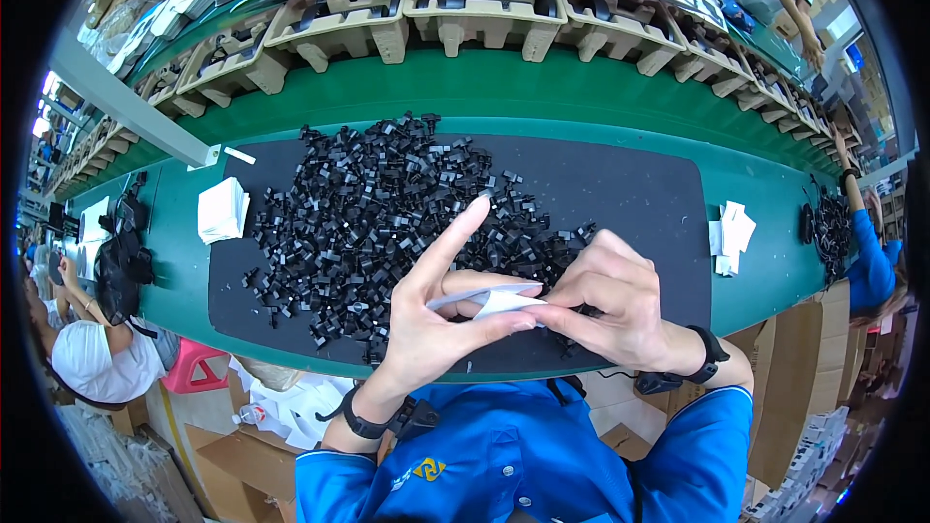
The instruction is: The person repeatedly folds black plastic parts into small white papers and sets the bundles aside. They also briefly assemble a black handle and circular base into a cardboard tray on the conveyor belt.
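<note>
A folded white paper piece is between my hands, above the near edge of a dark mat. My left hand pinches it between thumb and fingers, the index finger stretched out away from it. At the paper's right end, my right hand is closed, thumb and fingertips pressed on its edge. Whether anything lies inside the paper cannot be seen. Beyond my hands, a broad heap of small black plastic parts covers the mat's left and middle.
White paper stacks lie on the green table left and right of the mat. Molded pulp trays line the far shelf. A metal post stands at left. Black cables lie far right. Other people work at both sides.
</note>
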{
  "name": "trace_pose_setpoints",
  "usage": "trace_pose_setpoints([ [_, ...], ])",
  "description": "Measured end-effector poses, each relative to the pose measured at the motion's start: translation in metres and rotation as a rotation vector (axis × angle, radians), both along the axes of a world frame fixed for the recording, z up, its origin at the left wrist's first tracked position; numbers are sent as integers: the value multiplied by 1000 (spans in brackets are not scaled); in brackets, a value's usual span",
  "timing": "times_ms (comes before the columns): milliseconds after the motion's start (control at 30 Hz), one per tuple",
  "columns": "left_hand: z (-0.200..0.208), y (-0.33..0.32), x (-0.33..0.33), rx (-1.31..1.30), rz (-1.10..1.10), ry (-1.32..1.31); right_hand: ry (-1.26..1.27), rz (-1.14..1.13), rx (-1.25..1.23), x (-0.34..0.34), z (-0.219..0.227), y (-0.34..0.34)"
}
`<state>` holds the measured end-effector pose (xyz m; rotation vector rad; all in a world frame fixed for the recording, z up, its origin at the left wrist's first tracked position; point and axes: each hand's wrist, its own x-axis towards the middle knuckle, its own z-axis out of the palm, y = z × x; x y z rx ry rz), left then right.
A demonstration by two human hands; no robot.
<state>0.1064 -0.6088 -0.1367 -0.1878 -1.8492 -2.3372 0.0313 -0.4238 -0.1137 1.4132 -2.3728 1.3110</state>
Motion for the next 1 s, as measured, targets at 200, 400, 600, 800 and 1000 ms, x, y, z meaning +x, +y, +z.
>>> trace_pose_setpoints([
  [200, 8, -4, 3, 121, -1, -230, -169, 204, -10, -4, 5, 6],
  [400, 3, 0, 0, 180, 105, -205, -330, 106, -20, 11, 11, 8],
  [600, 1, 1, 2, 176, 74, -167, -94, 119, -167, 12, 2, 2],
  [800, -1, 11, 2, 289, 74, -166, 496, -22, -30, 6, -2, 9],
  [1000, -11, 9, 1, 238, -37, -123, 794, 36, -8, -1, -2, 7],
])
